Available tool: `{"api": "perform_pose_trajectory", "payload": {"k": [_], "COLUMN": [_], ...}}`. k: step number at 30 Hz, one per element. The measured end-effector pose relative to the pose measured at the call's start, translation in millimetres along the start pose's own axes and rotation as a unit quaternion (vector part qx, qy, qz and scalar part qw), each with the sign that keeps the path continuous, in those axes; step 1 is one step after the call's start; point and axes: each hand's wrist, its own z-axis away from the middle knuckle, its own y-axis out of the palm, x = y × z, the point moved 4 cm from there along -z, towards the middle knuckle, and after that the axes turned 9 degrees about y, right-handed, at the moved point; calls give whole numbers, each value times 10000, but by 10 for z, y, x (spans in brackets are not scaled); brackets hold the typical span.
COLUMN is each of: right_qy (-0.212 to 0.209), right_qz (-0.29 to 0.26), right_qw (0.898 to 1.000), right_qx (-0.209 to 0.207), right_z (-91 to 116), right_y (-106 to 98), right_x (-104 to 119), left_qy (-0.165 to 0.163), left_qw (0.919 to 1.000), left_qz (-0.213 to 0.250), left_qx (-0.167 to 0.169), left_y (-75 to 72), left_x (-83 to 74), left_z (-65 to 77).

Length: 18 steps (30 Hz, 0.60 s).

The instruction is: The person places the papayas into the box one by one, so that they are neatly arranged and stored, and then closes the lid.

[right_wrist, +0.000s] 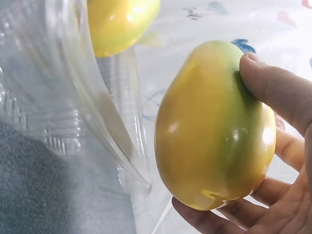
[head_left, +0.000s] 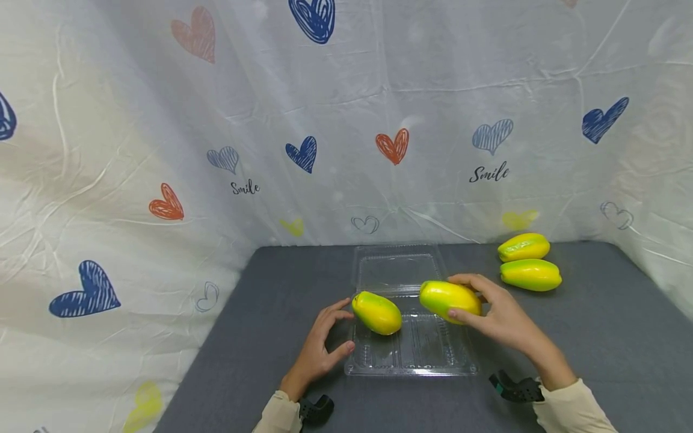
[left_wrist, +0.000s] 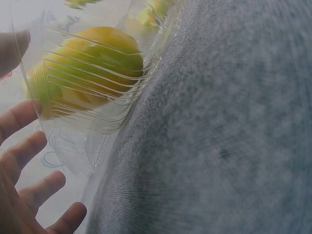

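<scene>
A clear plastic clamshell box [head_left: 411, 352] lies opened out on the table, its lid [head_left: 397, 270] folded toward the back. One yellow-green papaya [head_left: 377, 314] rests in the left part of the box; through the clear wall it also shows in the left wrist view [left_wrist: 92, 68]. My left hand [head_left: 320, 346] is beside the box's left side, fingers spread, fingertips right at the wall. With thumb and fingers, my right hand [head_left: 500, 316] grips a second papaya [right_wrist: 214, 126] over the right part of the box.
Two more papayas, one behind [head_left: 523, 247] the other [head_left: 530, 275], lie at the back right of the dark grey table [head_left: 595, 349]. A white curtain [head_left: 346, 192] printed with hearts hangs along the table's back edge. Each wrist wears a black strap.
</scene>
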Motion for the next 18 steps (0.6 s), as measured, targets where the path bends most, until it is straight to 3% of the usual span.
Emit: {"api": "perform_pose_trajectory", "payload": {"k": [18], "right_qy": [-340], "right_qz": [-65], "right_qw": [9991], "right_qx": [261], "right_z": [13], "right_y": [210], "right_x": [119], "left_qy": [115], "left_qw": [9999], "left_qz": [-10], "left_qx": [-49], "left_y": [-1], "left_x": [10], "left_z": [2]}}
